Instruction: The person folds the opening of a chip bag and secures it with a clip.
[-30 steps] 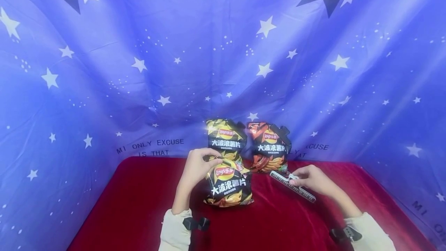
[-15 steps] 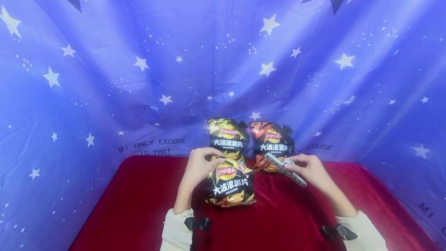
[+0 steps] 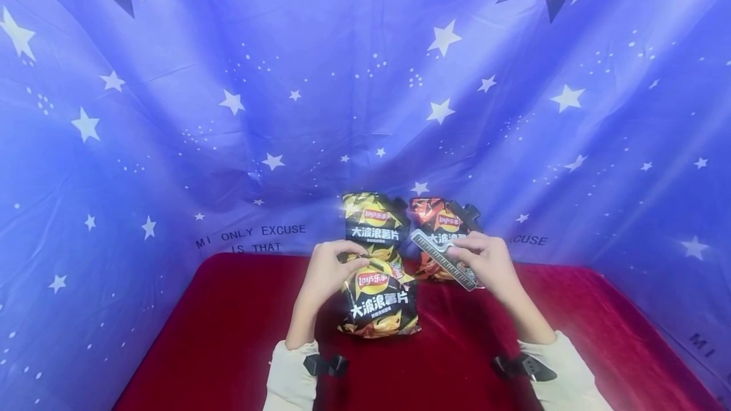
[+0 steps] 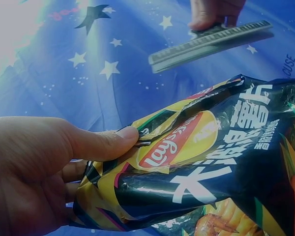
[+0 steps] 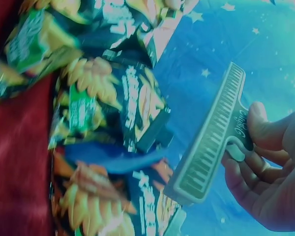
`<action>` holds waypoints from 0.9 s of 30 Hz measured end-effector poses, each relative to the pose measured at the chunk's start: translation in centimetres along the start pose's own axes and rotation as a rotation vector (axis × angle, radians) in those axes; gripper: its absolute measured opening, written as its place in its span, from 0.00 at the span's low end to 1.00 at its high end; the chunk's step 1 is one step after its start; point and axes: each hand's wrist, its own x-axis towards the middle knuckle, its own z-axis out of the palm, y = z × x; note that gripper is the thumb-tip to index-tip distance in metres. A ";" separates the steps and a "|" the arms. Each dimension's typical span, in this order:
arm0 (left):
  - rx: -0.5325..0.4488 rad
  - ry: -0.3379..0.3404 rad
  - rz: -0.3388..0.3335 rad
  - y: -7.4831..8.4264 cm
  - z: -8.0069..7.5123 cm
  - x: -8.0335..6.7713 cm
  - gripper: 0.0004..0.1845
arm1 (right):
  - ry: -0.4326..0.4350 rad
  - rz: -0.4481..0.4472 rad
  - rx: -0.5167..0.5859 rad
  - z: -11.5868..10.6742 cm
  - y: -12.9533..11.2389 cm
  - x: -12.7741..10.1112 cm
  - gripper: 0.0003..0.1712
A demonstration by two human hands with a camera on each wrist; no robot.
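Standing behind the held chip bag (image 3: 378, 297), two more bags (image 3: 374, 224) block the backdrop (image 3: 228, 113).

The left hand (image 4: 34, 172) enters from 8 o'clock and pinches the folded top edge of a black-and-yellow Lay's chip bag (image 4: 211, 167), thumb on the front face. The bag extends toward 4 o'clock. At 1 o'clock, fingers (image 4: 211, 12) grip a long ridged grey clip (image 4: 211, 42) against star-printed blue fabric (image 4: 88, 64).
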 end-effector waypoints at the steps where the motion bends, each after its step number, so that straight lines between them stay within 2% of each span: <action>1: 0.000 0.001 0.001 0.0 0.0 0.0 0.06 | 0.006 0.010 0.019 0.3 -0.3 0.1 0.12; 6: 0.005 0.002 0.008 -0.1 0.1 0.1 0.07 | 0.007 0.055 0.079 1.5 -1.6 0.7 0.12; 10: 0.006 0.003 0.005 -0.1 0.1 0.1 0.06 | 0.002 0.049 0.079 2.5 -2.4 1.1 0.11; 14: 0.008 0.007 0.006 -0.1 0.1 0.0 0.06 | -0.012 0.040 0.142 3.5 -3.0 1.1 0.10; 27: 0.013 -0.005 -0.018 -0.1 0.0 0.2 0.06 | -0.031 0.025 0.201 6.0 -3.2 0.9 0.11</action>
